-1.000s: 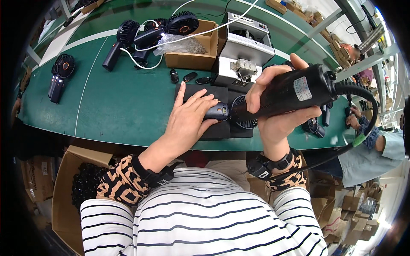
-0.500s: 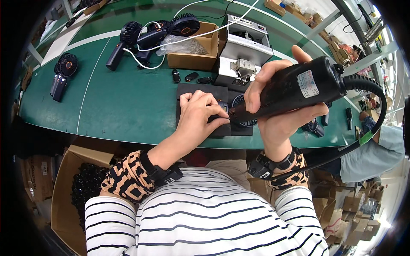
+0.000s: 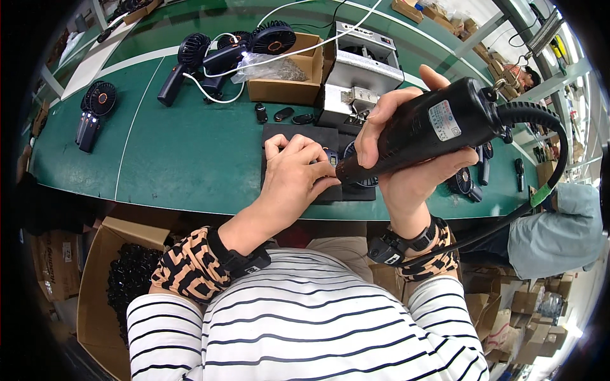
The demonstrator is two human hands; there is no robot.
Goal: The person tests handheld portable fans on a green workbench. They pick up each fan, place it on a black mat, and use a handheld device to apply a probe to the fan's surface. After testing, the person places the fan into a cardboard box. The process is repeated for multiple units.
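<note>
1. Fan [image 3: 332,156] lay on the black mat [image 3: 329,192], long axis left to right, handle beneath the left hand [image 3: 290,174], the nearer.
2. That hand was curled at the tool's tip; I couldn't tell whether it gripped anything.
3. The right hand [image 3: 416,182] gripped the corded tool [image 3: 413,136], slanting over the fan's head.

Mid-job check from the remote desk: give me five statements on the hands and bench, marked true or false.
1. The bare right hand grips a black cylindrical power tool. True.
2. Both hands wrap around the tool. False: the bare left hand is beside its tip, fingers bent.
3. An open brown cardboard box stands left of the boxy silver metal machine. True.
4. The tool's cord is white. False: the thick cord is black, with a green band.
5. No handheld fan lies left of the box. False: a dark round-headed fan does.
</note>
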